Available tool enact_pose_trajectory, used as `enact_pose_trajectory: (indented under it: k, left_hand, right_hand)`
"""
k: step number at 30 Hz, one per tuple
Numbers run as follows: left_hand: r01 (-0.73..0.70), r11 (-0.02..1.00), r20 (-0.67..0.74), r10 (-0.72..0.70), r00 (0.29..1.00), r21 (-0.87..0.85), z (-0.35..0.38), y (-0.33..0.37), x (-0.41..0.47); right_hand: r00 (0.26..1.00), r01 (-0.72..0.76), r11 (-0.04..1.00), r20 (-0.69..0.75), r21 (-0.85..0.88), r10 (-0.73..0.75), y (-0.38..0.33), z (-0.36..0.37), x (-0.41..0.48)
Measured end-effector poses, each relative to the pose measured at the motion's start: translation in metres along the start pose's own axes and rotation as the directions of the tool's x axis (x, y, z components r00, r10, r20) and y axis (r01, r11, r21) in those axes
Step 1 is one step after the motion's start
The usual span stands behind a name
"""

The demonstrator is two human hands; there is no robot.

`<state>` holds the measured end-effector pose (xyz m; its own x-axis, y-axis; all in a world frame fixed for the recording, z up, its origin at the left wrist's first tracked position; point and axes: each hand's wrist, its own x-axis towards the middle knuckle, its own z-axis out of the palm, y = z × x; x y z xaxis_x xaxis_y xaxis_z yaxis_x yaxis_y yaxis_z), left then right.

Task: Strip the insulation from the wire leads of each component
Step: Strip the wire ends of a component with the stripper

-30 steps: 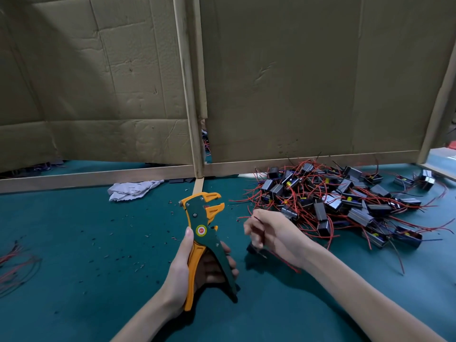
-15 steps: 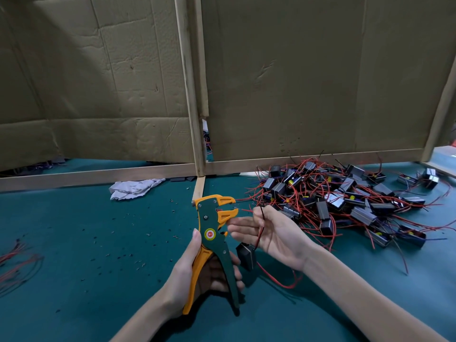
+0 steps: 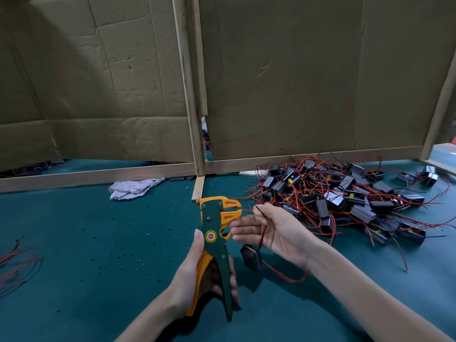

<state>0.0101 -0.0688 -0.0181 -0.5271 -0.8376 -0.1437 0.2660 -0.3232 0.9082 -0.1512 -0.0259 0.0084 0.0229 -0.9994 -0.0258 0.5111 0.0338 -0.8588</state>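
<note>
My left hand (image 3: 197, 275) grips the handles of a green and orange wire stripper (image 3: 216, 233), held upright with its jaws facing right. My right hand (image 3: 274, 230) is just right of the jaws and pinches a red wire lead (image 3: 262, 233) near its tip, pointing it at the jaws. A small black component (image 3: 251, 256) dangles from that lead below my palm, and a second red lead (image 3: 286, 276) loops down onto the table.
A big pile of black components with red leads (image 3: 345, 198) covers the green table (image 3: 74, 243) at right. A crumpled white cloth (image 3: 134, 188) lies at the back. Loose red wires (image 3: 14, 262) lie at the left edge. Cardboard panels (image 3: 296, 82) wall off the back. Insulation bits (image 3: 138, 260) dot the table.
My right hand lifted the component off the table and carried its lead up to the stripper's jaws. The left hand raised the stripper slightly.
</note>
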Motion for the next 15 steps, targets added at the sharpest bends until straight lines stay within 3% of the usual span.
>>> enact_pose_trajectory:
  k: [3,5,7,12,15]
  left_hand:
    - [0.055,0.993,0.200,-0.076,0.977,0.105,-0.015,-0.011,-0.007]
    - [0.077,0.979,0.252,-0.124,0.960,0.188,-0.027,-0.016,-0.010]
    - [0.071,0.977,0.249,-0.121,0.961,0.203,-0.031,-0.023,-0.006]
    - [0.000,0.971,0.063,-0.015,0.998,0.237,-0.025,-0.036,-0.004]
    - [0.007,0.989,0.165,-0.032,0.986,0.147,-0.025,-0.027,-0.004]
  right_hand:
    - [1.000,0.009,1.000,0.004,-0.016,-0.009,-0.001,0.001,-0.001]
    - [1.000,0.013,1.000,-0.008,-0.025,-0.013,-0.002,0.000,-0.001]
    - [1.000,0.017,1.000,-0.026,-0.015,-0.018,-0.002,-0.001,-0.001]
    - [0.999,0.006,0.998,0.037,-0.061,-0.003,0.001,-0.001,0.000]
    - [1.000,0.015,0.998,0.020,-0.060,-0.014,0.002,-0.005,0.003]
